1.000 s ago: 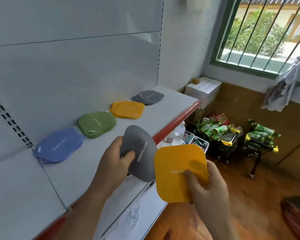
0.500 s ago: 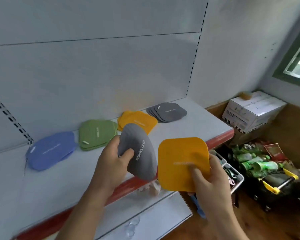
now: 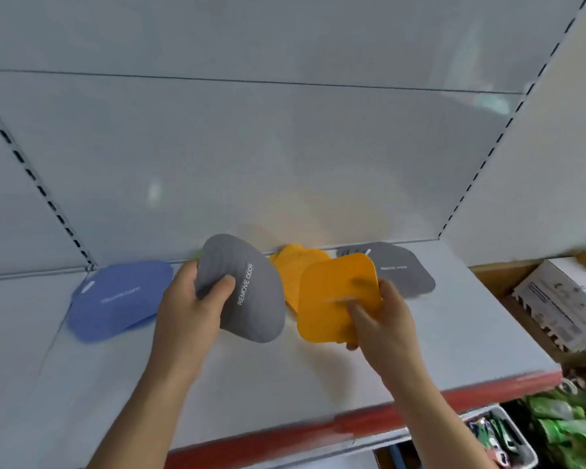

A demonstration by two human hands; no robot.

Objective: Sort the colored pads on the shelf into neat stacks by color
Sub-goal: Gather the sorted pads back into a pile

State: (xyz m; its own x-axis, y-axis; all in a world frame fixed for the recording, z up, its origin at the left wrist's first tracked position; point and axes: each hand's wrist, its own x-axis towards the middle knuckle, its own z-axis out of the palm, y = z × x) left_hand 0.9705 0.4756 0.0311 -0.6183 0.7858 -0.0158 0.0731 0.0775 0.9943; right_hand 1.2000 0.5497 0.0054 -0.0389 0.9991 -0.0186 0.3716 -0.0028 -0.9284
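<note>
Left hand (image 3: 192, 309): fingers and thumb curled round a grey pad (image 3: 247, 292), which bends over the thumb; white "REMOVE ODOR" print runs up its face. Held in the air above the shelf (image 3: 437, 350), not touching it.

Right hand (image 3: 383, 319): pinching an orange pad (image 3: 335, 296) at its lower right corner, thumb on the front face, fingers behind. Pad is roughly upright, face toward the camera, and blurred. The two held pads sit side by side, close, with a narrow gap between them.

On the shelf, along the back panel:
- blue stack (image 3: 119, 299) at left, just beside the left hand, top pad printed white, text unreadable.
- sliver of green just above the left hand, mostly hidden behind the grey pad; cannot tell what it is.
- orange stack (image 3: 293, 265) in the middle, partly hidden by both held pads; edges fanned, not flush.
- grey stack (image 3: 405, 270) at right, behind the right hand; lower pads stick out at the left.

Shelf front edge has a red strip (image 3: 318, 434). Right of the shelf: a white carton (image 3: 562, 299). Below right: a wire basket (image 3: 501, 434) with small items, green packets (image 3: 569, 428) beside it.
</note>
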